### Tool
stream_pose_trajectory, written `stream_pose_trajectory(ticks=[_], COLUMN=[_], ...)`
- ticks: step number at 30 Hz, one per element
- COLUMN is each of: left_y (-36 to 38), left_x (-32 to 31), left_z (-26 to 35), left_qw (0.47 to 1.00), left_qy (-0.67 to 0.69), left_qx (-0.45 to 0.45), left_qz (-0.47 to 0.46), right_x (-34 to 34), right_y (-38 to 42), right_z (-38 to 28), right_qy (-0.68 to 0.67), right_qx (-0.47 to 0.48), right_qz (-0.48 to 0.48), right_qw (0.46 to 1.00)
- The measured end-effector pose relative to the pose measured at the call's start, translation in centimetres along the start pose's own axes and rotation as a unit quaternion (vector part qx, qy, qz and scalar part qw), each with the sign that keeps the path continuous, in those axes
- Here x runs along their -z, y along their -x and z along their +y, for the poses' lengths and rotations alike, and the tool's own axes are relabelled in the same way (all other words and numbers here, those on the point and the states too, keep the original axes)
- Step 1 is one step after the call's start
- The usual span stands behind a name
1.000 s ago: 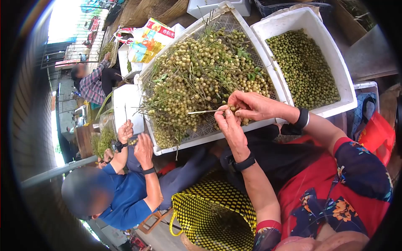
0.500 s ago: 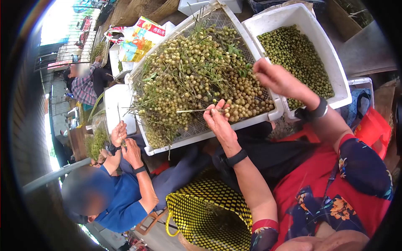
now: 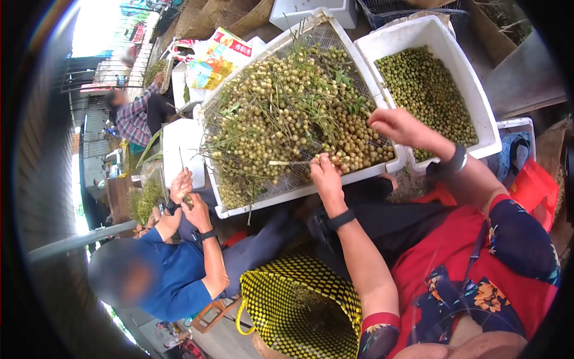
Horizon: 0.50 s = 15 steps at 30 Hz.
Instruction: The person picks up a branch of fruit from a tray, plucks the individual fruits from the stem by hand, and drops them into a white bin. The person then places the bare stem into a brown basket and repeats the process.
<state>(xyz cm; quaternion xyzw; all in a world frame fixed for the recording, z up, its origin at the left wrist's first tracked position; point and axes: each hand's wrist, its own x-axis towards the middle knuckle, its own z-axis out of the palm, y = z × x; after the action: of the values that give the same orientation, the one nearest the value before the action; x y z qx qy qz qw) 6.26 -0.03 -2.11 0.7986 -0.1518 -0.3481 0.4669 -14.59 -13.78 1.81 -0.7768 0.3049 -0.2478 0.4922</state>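
Note:
My left hand (image 3: 326,180) is closed in a pinch on a thin pale stem (image 3: 288,163), which points left over the fruit pile. Some round fruits lie close to its fingertips. Beneath the stem, a white mesh tray (image 3: 281,201) holds a heap of small round yellow-green fruits (image 3: 263,99) with twigs and leaves. My right hand (image 3: 402,127) hovers above the near right corner of this tray, beside a white foam box (image 3: 487,122). Its fingers are curled together, and whatever they may hold is hidden. Loose green fruits (image 3: 427,84) lie in the foam box.
A co-worker in blue (image 3: 173,281) sits at the left, hands on a twig. A yellow-black woven basket (image 3: 281,275) stands open below my left forearm. Red plastic (image 3: 535,191) is at the right. Another person in plaid (image 3: 140,119) sits farther back.
The view has shifted slightly, so the trays appear farther right and down. My left hand's fingers have drawn closer together around the stem. My right hand stays near the tray corner, less blurred.

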Motion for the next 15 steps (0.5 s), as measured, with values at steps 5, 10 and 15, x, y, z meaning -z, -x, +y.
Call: stream_pose_trajectory(ticks=[5,10,15], left_y=[3.4,3.4,1.5], left_x=[2.8,4.5,2.3], left_z=[3.3,5.1,3.5], left_qw=[0.977,0.935,0.97], left_qy=[0.197,0.325,0.199], left_qx=[-0.052,-0.075,-0.115], left_qz=[-0.069,-0.119,-0.083], right_x=[-5.3,-8.6,-9.5], right_y=[-2.0,-2.0,-2.9], right_z=[0.9,-0.3,2.0], right_qy=[-0.31,-0.587,-0.618], right_qx=[-0.085,-0.253,-0.27], right_qz=[-0.116,-0.215,-0.213], right_qw=[0.94,0.738,0.707])
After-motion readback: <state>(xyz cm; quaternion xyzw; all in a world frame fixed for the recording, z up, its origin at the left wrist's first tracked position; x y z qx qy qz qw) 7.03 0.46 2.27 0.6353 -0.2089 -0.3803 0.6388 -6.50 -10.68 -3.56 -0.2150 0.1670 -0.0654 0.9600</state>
